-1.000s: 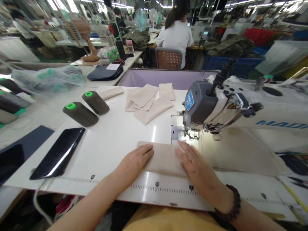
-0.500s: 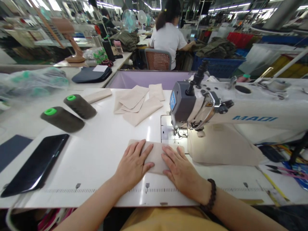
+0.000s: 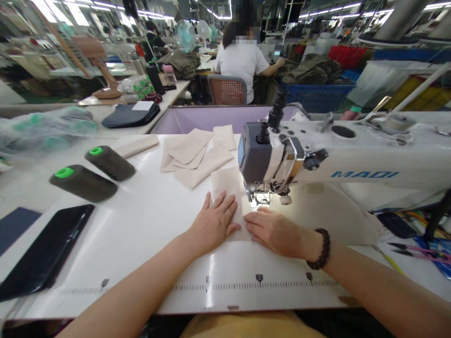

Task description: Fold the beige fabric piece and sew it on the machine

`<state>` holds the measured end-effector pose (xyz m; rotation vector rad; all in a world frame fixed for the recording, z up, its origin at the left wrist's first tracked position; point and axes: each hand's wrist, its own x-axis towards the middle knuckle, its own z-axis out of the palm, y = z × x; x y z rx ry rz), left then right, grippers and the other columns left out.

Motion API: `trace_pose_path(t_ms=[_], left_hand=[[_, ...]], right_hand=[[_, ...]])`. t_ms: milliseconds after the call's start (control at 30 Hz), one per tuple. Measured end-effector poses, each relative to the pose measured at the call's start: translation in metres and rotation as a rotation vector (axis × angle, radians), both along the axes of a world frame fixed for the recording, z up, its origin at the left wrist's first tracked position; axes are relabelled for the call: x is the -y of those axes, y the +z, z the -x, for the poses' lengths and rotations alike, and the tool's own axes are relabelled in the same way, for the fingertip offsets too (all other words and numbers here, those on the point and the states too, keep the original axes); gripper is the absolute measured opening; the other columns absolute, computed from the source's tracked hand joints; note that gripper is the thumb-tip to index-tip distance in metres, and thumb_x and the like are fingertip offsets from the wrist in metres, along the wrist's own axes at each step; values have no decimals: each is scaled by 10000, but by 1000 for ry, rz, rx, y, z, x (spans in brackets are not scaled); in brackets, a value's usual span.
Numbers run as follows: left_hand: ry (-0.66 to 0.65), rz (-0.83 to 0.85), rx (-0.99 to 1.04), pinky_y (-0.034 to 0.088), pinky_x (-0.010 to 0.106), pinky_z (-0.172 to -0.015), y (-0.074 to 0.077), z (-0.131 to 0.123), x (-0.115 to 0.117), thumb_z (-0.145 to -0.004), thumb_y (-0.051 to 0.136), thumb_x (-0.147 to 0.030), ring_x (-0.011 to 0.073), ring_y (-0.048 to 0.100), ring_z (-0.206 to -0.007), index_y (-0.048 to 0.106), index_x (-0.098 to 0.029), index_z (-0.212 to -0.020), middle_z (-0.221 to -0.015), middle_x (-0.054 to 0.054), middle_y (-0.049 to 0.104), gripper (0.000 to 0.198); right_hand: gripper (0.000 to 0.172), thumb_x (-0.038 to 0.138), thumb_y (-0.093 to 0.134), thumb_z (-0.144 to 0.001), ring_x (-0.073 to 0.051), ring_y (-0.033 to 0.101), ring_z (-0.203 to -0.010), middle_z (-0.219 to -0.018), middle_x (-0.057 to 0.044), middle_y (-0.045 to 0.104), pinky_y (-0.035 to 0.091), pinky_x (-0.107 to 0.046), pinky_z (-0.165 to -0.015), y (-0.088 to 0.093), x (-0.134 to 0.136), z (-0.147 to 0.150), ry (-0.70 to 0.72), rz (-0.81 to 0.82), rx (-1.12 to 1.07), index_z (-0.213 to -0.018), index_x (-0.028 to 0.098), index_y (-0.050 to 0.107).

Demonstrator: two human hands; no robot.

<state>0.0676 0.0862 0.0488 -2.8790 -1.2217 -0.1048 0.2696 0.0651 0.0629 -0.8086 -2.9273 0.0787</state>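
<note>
Both hands, left hand (image 3: pixel 215 224) and right hand (image 3: pixel 276 231), press flat and open on the beige fabric piece (image 3: pixel 226 185) at centre frame, its edge beside the presser foot (image 3: pixel 259 199); no seam shows, so stitching seems barely begun.

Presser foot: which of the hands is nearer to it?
Right. The right hand lies flat just in front of the presser foot; the left hand presses the beige fabric, further left.

Left hand (image 3: pixel 214 221) flat on beige fabric piece (image 3: pixel 227 188), fingers spread. Right hand (image 3: pixel 273 230) flat beside it, near presser foot (image 3: pixel 259 199) of sewing machine (image 3: pixel 317 155). Two thread cones (image 3: pixel 95 171), phone (image 3: pixel 45 251) on white surface (image 3: pixel 151 225).
</note>
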Motion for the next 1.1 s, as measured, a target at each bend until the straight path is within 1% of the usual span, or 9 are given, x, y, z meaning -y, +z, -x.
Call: trace_pose_path(t_ms=[67,133,200,300,367,500,700,900,1100], left_hand=[[-40,9,-8,287,531,-979,3,-10,-10,-866,492,-315,317,353,-1207,480,-115,-1180,-1303,125,426,373],[-128,60,-3,346,423,-957,7,-19,-14,-877,462,-205,244,458,-1112,544,-121,-1068,-1195,107,509,225],[-181,105,6,367,370,-936,8,-27,-15,-879,431,-148,203,507,-1034,566,-120,-993,-1102,95,549,178],[-160,111,35,339,404,-957,6,-33,-17,-857,479,-180,240,467,-1084,535,-78,-1037,-1126,131,523,215],[-171,116,67,318,413,-975,3,-34,-21,-847,501,-202,253,436,-1116,512,-60,-1072,-1150,143,506,266],[-194,126,125,295,431,-995,-3,-31,-31,-856,496,-213,252,423,-1125,514,-81,-1057,-1145,131,510,242],[-203,137,175,295,452,-998,-7,-27,-40,-873,476,-221,249,425,-1133,525,-106,-1042,-1141,118,519,210],[-206,154,167,286,440,-1014,-6,-27,-43,-866,489,-209,241,427,-1145,512,-90,-1097,-1151,124,523,261],[-214,147,179,294,440,-1009,-5,-25,-44,-869,481,-210,240,436,-1136,529,-104,-1068,-1119,116,539,231]], right_hand=[[184,188,455,-885,-210,509,-990,-1022,-120,573,388,-377,-910,-10,-7,-8,32,-30,-72,-976,90,581],[208,183,428,-895,-208,504,-983,-1027,-117,567,373,-370,-928,-18,-9,-13,33,-43,-166,-1000,78,574],[215,183,416,-899,-205,508,-949,-1011,-111,566,384,-360,-907,-21,-9,-17,19,-52,-226,-995,76,576],[200,219,439,-895,-201,520,-820,-886,-84,572,427,-351,-771,-19,-7,-21,-51,-65,-202,-920,107,603],[186,248,471,-883,-196,511,-748,-798,-60,559,421,-343,-707,-16,-6,-23,-118,-73,-163,-886,130,613],[181,272,514,-865,-194,510,-758,-774,-48,560,393,-335,-726,-14,-5,-25,-198,-81,-138,-940,135,606],[220,274,572,-832,-195,522,-812,-818,-55,572,371,-294,-685,-11,-5,-25,-273,-33,-135,-997,129,586],[242,254,592,-815,-190,519,-799,-834,-52,570,359,-286,-665,-11,-5,-23,-302,1,-99,-1025,136,580],[237,245,599,-809,-185,523,-788,-824,-51,573,359,-282,-669,-11,-6,-24,-308,10,-108,-1018,135,583]])
